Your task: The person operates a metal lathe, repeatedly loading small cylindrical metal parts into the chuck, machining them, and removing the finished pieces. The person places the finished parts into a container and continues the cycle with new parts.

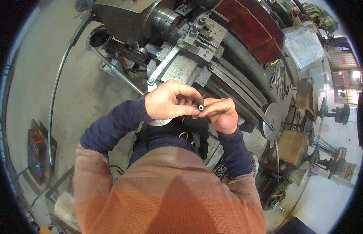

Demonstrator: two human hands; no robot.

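Note:
A small round metal piece (201, 107) with a dark hole in its end sits between my fingertips, in front of my body. My left hand (167, 102) is closed, its thumb and fingers pinching the piece from the left. From the other side, the fingertips of my right hand (221, 113) press against it too. The rest of the piece is hidden by my fingers. Just beyond my hands stands a lathe, with its tool post (203, 37) and bare metal chuck (165, 19) farther off.
A handwheel (272, 121) stands at the lathe's right. Several wrenches (280, 81) lie on a ledge, near a plastic-wrapped package (304, 46). A dark red panel (249, 25) covers the lathe's back. A long metal bar (56, 89) curves along the left.

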